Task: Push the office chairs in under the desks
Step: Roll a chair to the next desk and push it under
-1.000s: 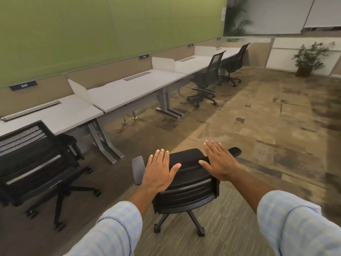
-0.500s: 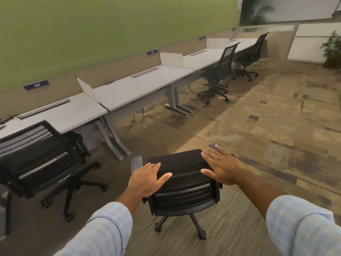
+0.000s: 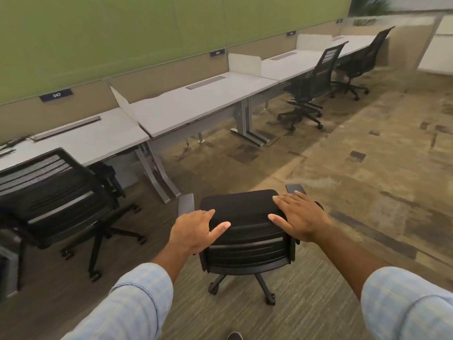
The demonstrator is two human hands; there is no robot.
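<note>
A person in pale blue checked sleeves lays both hands on the top edge of a black mesh-backed office chair (image 3: 245, 231) at lower centre of the frame. The left hand (image 3: 196, 229) curls over the backrest's left corner, thumb stretched along the rim; the right hand (image 3: 300, 218) lies flat with fingers spread over the right corner, beside a black armrest pad (image 3: 295, 188). The chair stands out on the striped carpet (image 3: 269, 315), well apart from the long grey worktop (image 3: 196, 106) that runs diagonally through the middle of the frame below a green wall panel (image 3: 147, 33).

The step in hand appears to be the taking hold of this chair, not yet tucked in. The open bay between the grey metal desk legs (image 3: 159, 175) and the further pair lies up and left of it, so the next move likely calls for turning the chair toward that gap and rolling it forward on its castors. A second black mesh chair (image 3: 56, 200) at left and two more at upper right (image 3: 311, 87) sit close to their desks.
</note>
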